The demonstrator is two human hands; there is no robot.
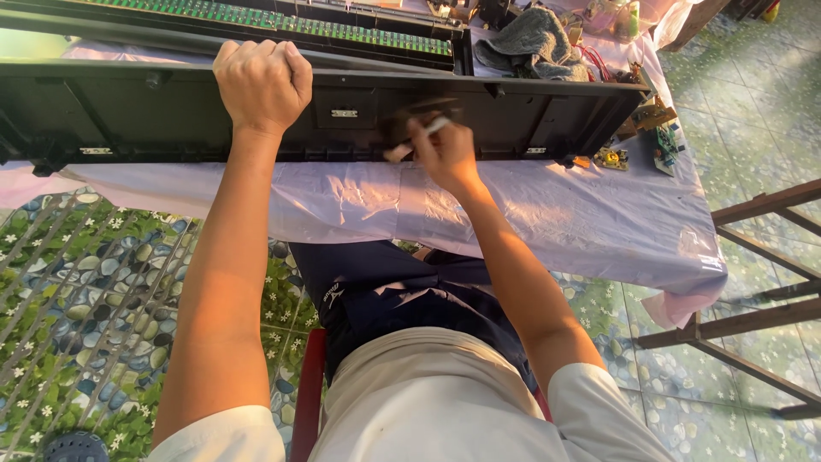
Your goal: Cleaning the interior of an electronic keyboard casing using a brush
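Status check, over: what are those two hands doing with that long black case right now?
Left hand fisted over the black case top edge. Right hand holds a pale brush, blurred, against its front. Grey cloth lies behind, apart.

Warm, bright daylight, seemingly low and from the right, gilds both forearms and glares off the pale plastic table cover (pixel 547 205), while the long black casing (pixel 171 111) stays in flat shadow, the right hand (pixel 445 150) is smeared by motion blur, and straight edges bow toward the frame's corners.
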